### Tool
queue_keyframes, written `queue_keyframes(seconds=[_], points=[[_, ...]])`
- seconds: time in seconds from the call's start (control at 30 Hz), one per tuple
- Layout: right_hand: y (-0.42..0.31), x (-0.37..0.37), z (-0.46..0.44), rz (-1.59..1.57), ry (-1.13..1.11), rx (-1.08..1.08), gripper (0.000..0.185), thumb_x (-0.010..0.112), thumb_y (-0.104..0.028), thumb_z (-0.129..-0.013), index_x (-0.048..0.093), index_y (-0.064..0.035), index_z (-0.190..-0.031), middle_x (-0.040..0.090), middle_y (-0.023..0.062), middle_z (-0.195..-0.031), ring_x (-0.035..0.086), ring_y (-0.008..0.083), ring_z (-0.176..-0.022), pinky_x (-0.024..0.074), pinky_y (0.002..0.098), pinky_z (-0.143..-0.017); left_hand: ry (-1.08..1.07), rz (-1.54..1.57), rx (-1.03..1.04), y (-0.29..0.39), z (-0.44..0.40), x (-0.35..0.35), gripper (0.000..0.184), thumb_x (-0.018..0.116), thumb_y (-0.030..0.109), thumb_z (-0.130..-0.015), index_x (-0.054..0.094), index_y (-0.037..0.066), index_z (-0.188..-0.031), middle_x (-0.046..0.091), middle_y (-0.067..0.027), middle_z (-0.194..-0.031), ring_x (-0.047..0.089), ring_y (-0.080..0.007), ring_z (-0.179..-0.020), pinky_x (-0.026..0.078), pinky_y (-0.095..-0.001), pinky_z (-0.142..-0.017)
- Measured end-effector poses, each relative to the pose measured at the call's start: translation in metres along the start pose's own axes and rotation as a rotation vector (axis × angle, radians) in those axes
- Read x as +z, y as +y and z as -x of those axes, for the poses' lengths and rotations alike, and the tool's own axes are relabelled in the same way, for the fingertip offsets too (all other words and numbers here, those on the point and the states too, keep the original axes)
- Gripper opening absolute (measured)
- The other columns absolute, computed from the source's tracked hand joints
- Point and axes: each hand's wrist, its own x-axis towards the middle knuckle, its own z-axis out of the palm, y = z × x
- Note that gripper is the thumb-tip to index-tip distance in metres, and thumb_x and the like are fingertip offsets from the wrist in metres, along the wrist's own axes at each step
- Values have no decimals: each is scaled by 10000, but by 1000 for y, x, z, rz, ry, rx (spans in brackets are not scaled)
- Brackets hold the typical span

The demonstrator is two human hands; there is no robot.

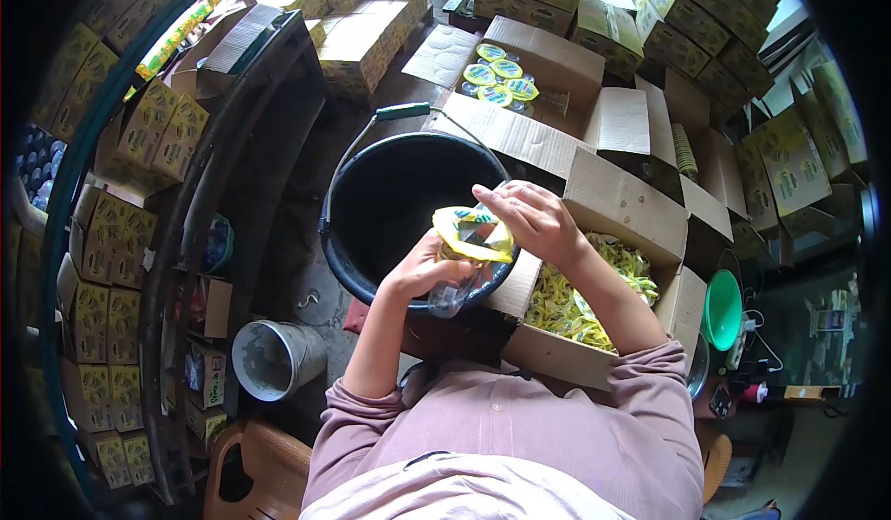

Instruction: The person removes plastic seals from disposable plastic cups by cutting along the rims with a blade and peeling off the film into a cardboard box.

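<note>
Holding one cup [451, 236], two hands [419, 267] [531, 219] above one bucket [380, 186]

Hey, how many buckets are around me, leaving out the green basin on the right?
2. The big black bucket is right in front, beneath your hands; the smaller grey bucket is on the floor to its left. Others may be hidden.
</note>
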Motion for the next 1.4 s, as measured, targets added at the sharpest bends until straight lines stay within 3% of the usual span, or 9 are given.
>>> queue_keyframes(seconds=[0.17,0.33,0.47,0.6,0.7,0.97,1.13,1.23,1.4], points=[[2,10,-3,-30,9,36,520,673,-68,-611,542,20,-1107,603,65,-788,597,181,-681,517,297,-632,69,182,25,-4,3,-2,634,580,191,-670,370,-35,-1224,594,-154,-922,603,-174,-748,480,-265,-701],[13,8,2,99,-1,65,508,596,-42,-679,501,-23,-1178,534,10,-674,562,136,-649,486,269,-630,240,-145,264,4,-8,-1,624,568,178,-690,353,-14,-1243,497,-112,-1151,478,-158,-1068,369,-279,-918],[11,-1,6,166,-83,106,513,588,1,-671,498,-21,-1176,545,22,-680,560,150,-640,487,281,-633,272,-150,247,2,-9,5,587,613,148,-695,361,-16,-1199,518,-111,-1109,503,-158,-1031,392,-281,-894],[2,-6,7,109,-69,130,501,584,71,-641,528,-20,-1130,552,37,-692,564,170,-629,488,302,-610,409,-805,317,-1,-14,10,695,786,172,-574,381,-22,-1104,581,-127,-958,589,-176,-881,470,-296,-782],[-5,-19,10,140,-32,108,500,590,36,-654,514,-3,-1147,546,28,-677,555,159,-623,484,290,-605,454,-817,297,10,-11,29,655,783,129,-570,427,-26,-1097,591,-92,-943,588,-161,-860,460,-264,-791],[-45,-87,43,239,2,103,492,607,-53,-662,530,23,-1142,532,7,-635,541,122,-616,489,281,-627,115,-846,357,2,-9,80,684,737,135,-603,352,-55,-1135,581,-119,-918,588,-180,-853,459,-271,-765],[-66,-130,69,243,49,113,444,633,3,-645,557,35,-1082,565,43,-682,561,155,-625,510,312,-639,-270,-256,-52,-10,-15,127,455,681,67,-651,487,9,-1059,548,-38,-901,518,-85,-821,432,-227,-762],[-80,-160,85,208,40,168,370,648,34,-664,578,53,-1026,596,82,-731,572,185,-618,516,331,-621,-500,124,-287,-30,-24,151,434,680,104,-671,485,20,-1051,558,-67,-893,553,-124,-749,474,-266,-647],[-98,-195,120,264,60,258,508,721,-190,-637,560,-3,-1080,580,39,-727,578,167,-683,510,312,-649,-773,614,-319,-71,-46,197,704,690,235,-663,289,4,-1192,508,-143,-797,541,-192,-599,448,-271,-490]])
